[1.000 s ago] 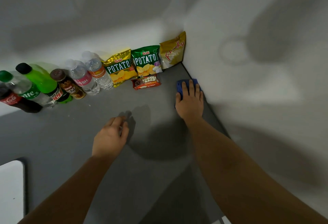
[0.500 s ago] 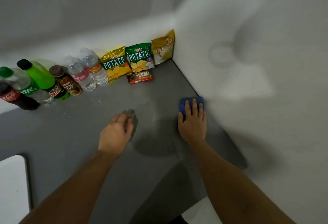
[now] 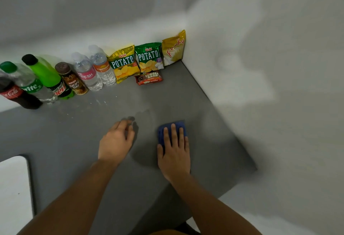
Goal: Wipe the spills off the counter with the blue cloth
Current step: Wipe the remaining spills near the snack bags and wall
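My right hand (image 3: 174, 153) presses flat on the blue cloth (image 3: 168, 127), which lies folded on the grey counter (image 3: 74, 141) right of centre; only the cloth's far and left parts show past my fingers. My left hand (image 3: 115, 141) rests on the counter just left of it, fingers loosely curled, holding nothing. Small wet splashes (image 3: 100, 102) glisten on the counter in front of the bottles, and a faint wet smear (image 3: 143, 113) lies just beyond my hands.
Several drink bottles (image 3: 46, 80) line the back wall at the left. Three chip bags (image 3: 149, 58) and a Fudgee Barr pack (image 3: 149, 78) fill the back right corner. White walls close the back and right. A white board (image 3: 13, 188) lies at the near left.
My right hand has dragged the blue cloth from the back corner along the right wall toward me, then a little leftward. My left hand has stayed about where it was.
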